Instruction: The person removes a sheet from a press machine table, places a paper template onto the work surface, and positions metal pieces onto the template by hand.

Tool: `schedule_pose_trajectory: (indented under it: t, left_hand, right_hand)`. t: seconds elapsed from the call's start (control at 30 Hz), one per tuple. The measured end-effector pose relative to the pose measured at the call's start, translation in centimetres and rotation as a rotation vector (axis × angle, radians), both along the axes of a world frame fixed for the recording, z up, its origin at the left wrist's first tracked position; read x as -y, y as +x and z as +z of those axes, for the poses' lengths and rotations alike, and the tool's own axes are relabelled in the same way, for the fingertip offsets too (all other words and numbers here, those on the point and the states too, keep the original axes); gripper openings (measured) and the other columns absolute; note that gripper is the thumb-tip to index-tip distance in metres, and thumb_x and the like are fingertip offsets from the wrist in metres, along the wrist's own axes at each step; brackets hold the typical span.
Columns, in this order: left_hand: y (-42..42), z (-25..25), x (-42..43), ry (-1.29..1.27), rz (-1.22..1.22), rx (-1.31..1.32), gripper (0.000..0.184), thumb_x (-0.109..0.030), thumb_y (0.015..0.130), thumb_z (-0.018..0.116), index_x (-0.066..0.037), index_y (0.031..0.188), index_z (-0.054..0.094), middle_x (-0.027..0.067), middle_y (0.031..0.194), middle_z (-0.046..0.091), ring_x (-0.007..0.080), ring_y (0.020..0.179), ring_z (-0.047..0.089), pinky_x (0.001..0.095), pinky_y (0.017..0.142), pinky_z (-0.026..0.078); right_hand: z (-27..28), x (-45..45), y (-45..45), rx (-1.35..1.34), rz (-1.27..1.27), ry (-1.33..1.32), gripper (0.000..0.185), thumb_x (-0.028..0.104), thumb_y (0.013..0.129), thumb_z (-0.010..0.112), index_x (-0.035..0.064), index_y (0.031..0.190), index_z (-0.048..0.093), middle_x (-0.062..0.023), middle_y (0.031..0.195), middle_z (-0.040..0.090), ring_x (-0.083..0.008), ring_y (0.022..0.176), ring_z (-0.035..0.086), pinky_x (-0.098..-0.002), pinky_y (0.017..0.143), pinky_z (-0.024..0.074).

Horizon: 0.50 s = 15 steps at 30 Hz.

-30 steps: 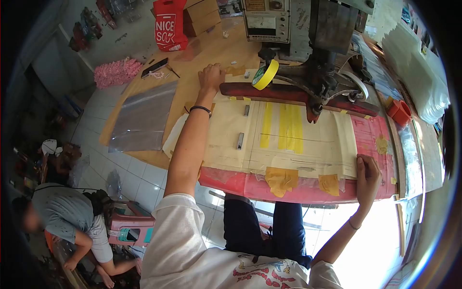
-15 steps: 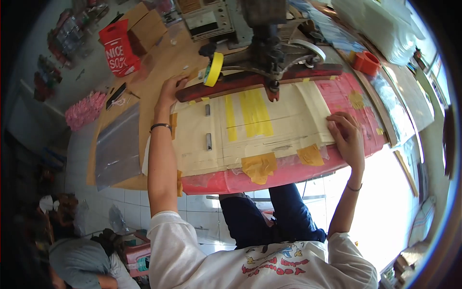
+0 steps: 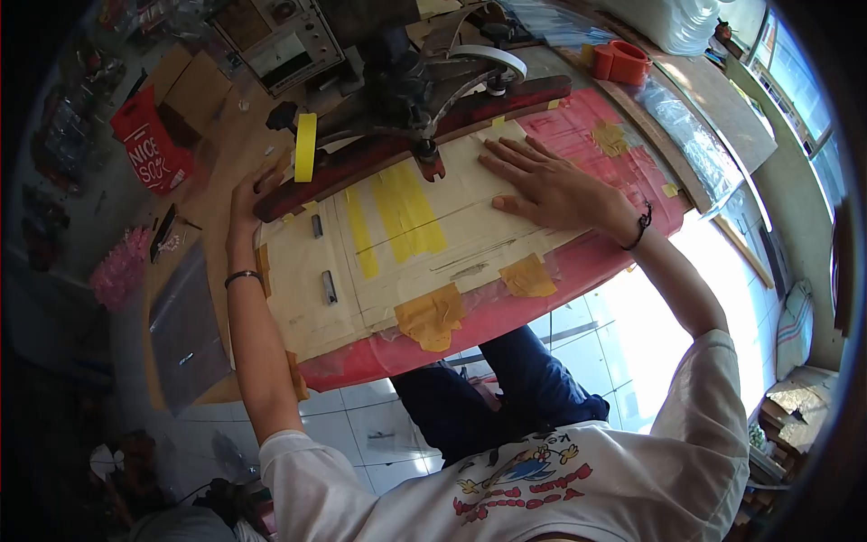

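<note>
My right hand point(image 3: 546, 188) lies flat with fingers spread on the right part of the cream sheet point(image 3: 479, 212), which rests on the red-covered board point(image 3: 361, 361). My left hand point(image 3: 248, 194) is at the left end of the dark red press bar point(image 3: 334, 169); its fingers are partly hidden, and what they hold, if anything, does not show. Yellow tape strips point(image 3: 406, 212) and two small metal pieces point(image 3: 330, 287) are on the sheet. A yellow tape roll point(image 3: 306, 147) hangs on the press arm point(image 3: 384, 99) above the bar.
Clear plastic sheet point(image 3: 190, 325), phone point(image 3: 163, 233), pink bundle point(image 3: 120, 268), red bag point(image 3: 152, 149) and cardboard box point(image 3: 194, 95) are at the left. A control box point(image 3: 280, 45) stands behind. A red tape dispenser point(image 3: 621, 63) and plastic film point(image 3: 695, 131) lie at the right.
My right hand has moved from the sheet's right edge onto its surface, and its fingers have spread flat. My left hand stays by the bar's left end. The camera view has turned rightward.
</note>
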<state>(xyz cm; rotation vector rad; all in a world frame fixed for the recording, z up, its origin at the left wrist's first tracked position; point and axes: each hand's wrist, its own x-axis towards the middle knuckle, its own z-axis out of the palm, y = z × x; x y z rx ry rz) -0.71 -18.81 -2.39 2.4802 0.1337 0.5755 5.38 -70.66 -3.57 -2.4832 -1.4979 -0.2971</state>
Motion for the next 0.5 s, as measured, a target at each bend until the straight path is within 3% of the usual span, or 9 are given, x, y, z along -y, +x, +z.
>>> schedule_pose_trajectory:
  t: [0.1, 0.3, 0.5]
  left_hand:
    - [0.2, -0.3, -1.0, 0.022, 0.028, -0.027, 0.046, -0.032, 0.089, 0.07, 0.002, 0.12, 0.064, 0.0018, 0.09, 0.061, 0.0081, 0.082, 0.055, 0.0243, 0.072, 0.045]
    - [0.2, 0.1, -0.6, 0.019, -0.005, -0.034, 0.044, -0.031, 0.09, 0.068, 0.001, 0.121, 0.063, 0.0096, 0.11, 0.067, 0.0114, 0.095, 0.061, 0.0255, 0.083, 0.047]
    - [0.6, -0.9, -2.2, -0.046, -0.032, -0.017, 0.044, -0.03, 0.09, 0.068, 0.001, 0.122, 0.063, 0.0113, 0.109, 0.068, 0.012, 0.095, 0.062, 0.0261, 0.084, 0.048]
  right_hand:
    - [0.1, 0.4, -0.5, -0.012, -0.062, -0.056, 0.071, 0.056, 0.1, 0.027, 0.0064, 0.15, 0.024, -0.0163, 0.155, 0.025, -0.0302, 0.146, 0.018, -0.0422, 0.121, 0.0106]
    - [0.4, -1.3, 0.6, -0.018, -0.161, -0.064, 0.071, 0.053, 0.101, 0.027, -0.0001, 0.148, 0.026, -0.0206, 0.154, 0.024, -0.0328, 0.145, 0.019, -0.0404, 0.121, 0.0136]
    - [-0.4, -1.1, -0.2, -0.052, -0.149, 0.009, 0.079, 0.057, 0.098, 0.028, -0.007, 0.144, 0.029, -0.0252, 0.152, 0.027, -0.0335, 0.144, 0.021, -0.0399, 0.12, 0.0161]
